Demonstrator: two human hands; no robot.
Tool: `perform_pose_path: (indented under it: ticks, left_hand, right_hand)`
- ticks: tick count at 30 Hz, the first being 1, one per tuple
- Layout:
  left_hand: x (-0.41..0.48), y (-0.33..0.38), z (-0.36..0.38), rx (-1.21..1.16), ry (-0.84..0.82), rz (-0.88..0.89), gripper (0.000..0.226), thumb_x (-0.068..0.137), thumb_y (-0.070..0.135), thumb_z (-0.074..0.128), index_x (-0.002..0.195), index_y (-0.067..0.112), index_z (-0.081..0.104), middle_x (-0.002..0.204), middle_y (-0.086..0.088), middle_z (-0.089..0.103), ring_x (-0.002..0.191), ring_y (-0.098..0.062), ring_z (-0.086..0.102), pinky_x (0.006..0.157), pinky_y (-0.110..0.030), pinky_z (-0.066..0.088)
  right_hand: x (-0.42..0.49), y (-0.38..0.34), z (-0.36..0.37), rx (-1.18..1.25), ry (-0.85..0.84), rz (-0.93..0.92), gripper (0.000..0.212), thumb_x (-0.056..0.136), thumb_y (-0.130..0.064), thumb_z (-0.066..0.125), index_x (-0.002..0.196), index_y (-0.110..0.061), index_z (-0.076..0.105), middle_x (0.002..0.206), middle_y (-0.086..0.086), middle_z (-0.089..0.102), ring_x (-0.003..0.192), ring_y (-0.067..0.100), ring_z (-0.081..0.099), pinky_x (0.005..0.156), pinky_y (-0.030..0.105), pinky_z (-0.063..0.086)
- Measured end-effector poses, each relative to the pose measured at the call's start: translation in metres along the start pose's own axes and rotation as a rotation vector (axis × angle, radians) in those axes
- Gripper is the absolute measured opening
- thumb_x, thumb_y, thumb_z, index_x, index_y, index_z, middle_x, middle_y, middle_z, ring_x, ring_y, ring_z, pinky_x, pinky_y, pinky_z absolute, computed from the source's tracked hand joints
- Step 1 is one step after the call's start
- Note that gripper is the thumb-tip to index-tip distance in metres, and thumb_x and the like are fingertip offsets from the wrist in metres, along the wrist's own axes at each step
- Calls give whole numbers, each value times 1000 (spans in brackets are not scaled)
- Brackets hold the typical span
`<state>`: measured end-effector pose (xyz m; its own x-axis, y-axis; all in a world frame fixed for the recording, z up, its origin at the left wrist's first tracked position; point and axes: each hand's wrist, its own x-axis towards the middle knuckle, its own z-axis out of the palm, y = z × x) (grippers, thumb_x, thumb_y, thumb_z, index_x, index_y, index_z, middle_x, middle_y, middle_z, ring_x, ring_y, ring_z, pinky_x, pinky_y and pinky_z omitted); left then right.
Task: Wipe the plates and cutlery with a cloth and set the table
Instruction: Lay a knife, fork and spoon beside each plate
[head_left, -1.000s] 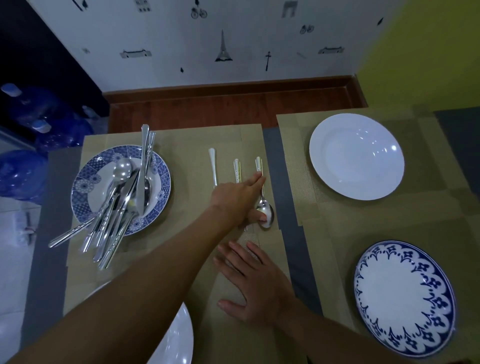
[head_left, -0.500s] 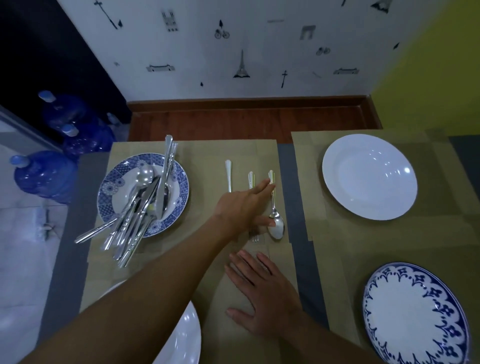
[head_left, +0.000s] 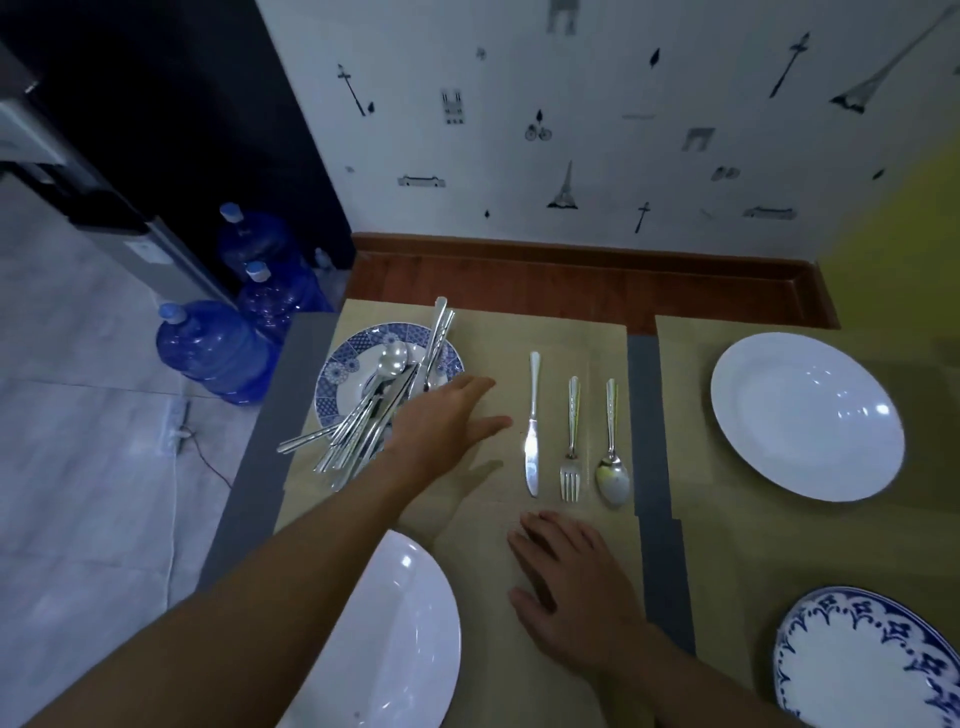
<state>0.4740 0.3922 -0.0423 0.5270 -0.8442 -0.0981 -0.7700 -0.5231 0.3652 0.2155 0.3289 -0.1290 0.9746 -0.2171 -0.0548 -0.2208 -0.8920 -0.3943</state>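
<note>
A knife (head_left: 532, 426), a fork (head_left: 571, 441) and a spoon (head_left: 613, 447) lie side by side on the tan placemat (head_left: 519, 332). My left hand (head_left: 447, 421) hovers open just left of the knife, beside a blue-patterned plate (head_left: 337, 374) heaped with several pieces of cutlery (head_left: 374, 415). My right hand (head_left: 576, 582) rests flat and empty on the mat below the fork. A white plate (head_left: 395, 639) sits near my left forearm. No cloth is in view.
A white plate (head_left: 805, 415) lies on the right placemat, with a blue-rimmed plate (head_left: 867, 660) below it. Grey table strips (head_left: 654, 467) separate the mats. Blue water bottles (head_left: 218, 348) stand on the floor at the left. A wall and wooden ledge (head_left: 571, 280) run behind.
My left hand has drawn away from the spoon and fork and moved left toward the cutlery plate, uncovering the laid knife, fork and spoon. The view has shifted left. My right hand stays flat.
</note>
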Motion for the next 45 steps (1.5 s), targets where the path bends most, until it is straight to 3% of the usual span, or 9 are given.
perform_pose_path:
  ticks: [4,8,16,25,32,35,37,42,45]
  left_hand:
    - [-13,-26,-15,-42,69,-187,33,96,36,59,126,22,63,123,0,66,101,-24,67,84,-41,56]
    - [-22,-55,-21,-80,72,-398,19,94,37,52,100,25,66,98,1,68,84,-24,67,77,-42,58]
    - [-26,-97,-18,-104,82,-623,19,95,24,58,103,10,69,100,-10,69,89,-30,67,80,-41,56]
    - [-26,-120,-12,-197,27,-630,18,92,22,63,88,8,74,80,-9,71,72,-25,67,76,-39,60]
    - [-29,-128,-9,-212,77,-621,15,94,18,61,92,9,73,85,-9,71,76,-25,67,74,-38,59]
    - [-29,-131,-9,-220,84,-624,16,94,18,61,89,8,73,83,-9,71,72,-22,66,69,-34,55]
    - [-30,-132,-9,-223,100,-617,16,94,18,62,91,8,74,84,-10,72,72,-22,66,70,-33,55]
    - [-30,-136,-11,-245,163,-621,15,93,18,64,97,10,76,89,-9,74,78,-24,68,77,-37,59]
    - [-32,-137,-12,-253,148,-627,15,93,20,66,102,11,75,93,-9,74,80,-24,69,79,-40,60]
  right_hand:
    - [25,-2,-14,114,89,-7,19,95,-35,61,104,-21,68,110,-5,62,101,16,58,90,36,50]
    - [64,-15,-35,188,72,69,16,96,-31,55,93,-22,68,91,-6,64,87,16,57,77,36,49]
    - [175,-38,-65,379,53,245,15,94,-31,63,97,-23,76,86,-6,73,77,14,65,72,33,55]
    - [241,-44,-56,355,-119,400,15,92,-21,71,99,-10,78,98,8,76,96,25,69,90,44,58]
    - [268,-61,-52,517,-188,528,20,96,-25,69,111,-12,73,99,8,76,78,27,77,85,45,62]
    - [273,-63,-51,478,-203,542,14,97,-21,68,87,-14,74,87,9,78,75,21,78,85,41,63]
    - [275,-64,-48,472,-185,570,24,96,-17,70,73,-21,68,84,9,78,75,20,78,84,41,63]
    - [273,-64,-43,507,-122,623,11,90,-12,74,83,-20,71,93,5,75,82,25,76,84,42,63]
    - [270,-64,-46,528,-159,602,14,91,-9,75,86,-20,69,97,6,75,76,24,77,71,31,63]
